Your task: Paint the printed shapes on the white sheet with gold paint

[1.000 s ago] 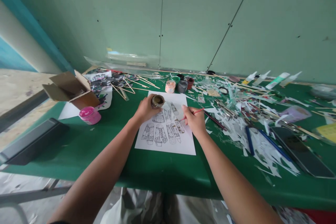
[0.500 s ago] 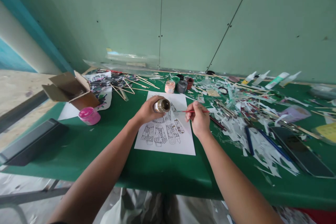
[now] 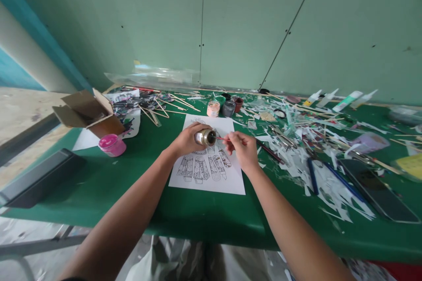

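Observation:
My left hand (image 3: 188, 140) is wrapped round a small paint jar (image 3: 206, 137), tilted with its open mouth toward the right. In my right hand (image 3: 242, 147) a thin red paintbrush (image 3: 224, 139) is pinched, its tip end at the jar's mouth; whether the bristles are inside I cannot tell. Both hands hover over a white sheet (image 3: 231, 182) printed with black line drawings of patterned shapes. A few of the printed shapes show brownish-gold patches. Just behind the sheet stand a peach paint jar (image 3: 213, 109), a grey one (image 3: 228, 108) and a dark red one (image 3: 238, 104).
On the left are an open cardboard box (image 3: 95, 116), a pink paint pot (image 3: 112, 145) and a dark grey slab-like object (image 3: 42, 178). Paper scraps (image 3: 329, 180), a phone (image 3: 377, 189) and glue bottles (image 3: 347, 101) crowd the right. Wooden sticks (image 3: 161, 107) lie behind.
My right hand has moved left, bringing the paintbrush to the jar's mouth. The jar has shifted slightly right and tipped more toward the brush.

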`<state>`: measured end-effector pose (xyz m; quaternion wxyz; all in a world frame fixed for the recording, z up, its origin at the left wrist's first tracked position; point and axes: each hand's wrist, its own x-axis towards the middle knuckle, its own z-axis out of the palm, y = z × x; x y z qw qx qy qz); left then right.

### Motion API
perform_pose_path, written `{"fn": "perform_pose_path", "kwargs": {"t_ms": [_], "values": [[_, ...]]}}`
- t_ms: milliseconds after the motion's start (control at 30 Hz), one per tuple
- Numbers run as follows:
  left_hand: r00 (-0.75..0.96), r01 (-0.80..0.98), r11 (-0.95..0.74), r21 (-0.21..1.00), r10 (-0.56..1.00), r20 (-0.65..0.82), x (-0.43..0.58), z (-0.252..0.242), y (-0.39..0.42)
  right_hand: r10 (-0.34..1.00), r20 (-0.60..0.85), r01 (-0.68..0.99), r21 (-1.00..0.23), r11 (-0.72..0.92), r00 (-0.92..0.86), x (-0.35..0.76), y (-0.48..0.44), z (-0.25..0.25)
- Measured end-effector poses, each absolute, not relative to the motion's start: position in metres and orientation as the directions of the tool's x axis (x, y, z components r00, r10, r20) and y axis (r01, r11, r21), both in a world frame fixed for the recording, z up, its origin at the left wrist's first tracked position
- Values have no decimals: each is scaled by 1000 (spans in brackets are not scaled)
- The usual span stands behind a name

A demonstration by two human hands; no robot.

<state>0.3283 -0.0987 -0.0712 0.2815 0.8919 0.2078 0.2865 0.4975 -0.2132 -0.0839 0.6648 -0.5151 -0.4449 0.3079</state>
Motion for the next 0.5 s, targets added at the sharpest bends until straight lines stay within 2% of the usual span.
{"fn": "perform_pose_path", "kwargs": {"t_ms": [133, 367, 500], "values": [[755, 177, -773, 609, 503, 420, 328, -72, -98, 891, 246, 47, -968, 247, 381, 497, -212, -85], [715, 239, -722, 649, 583, 386, 328, -70, -99, 842, 123, -242, -927, 287, 526, 504, -210, -78], [697, 215, -721, 658, 586, 414, 328, -73, -98, 846, 113, -289, -910, 299, 520, 507, -210, -78]]}}
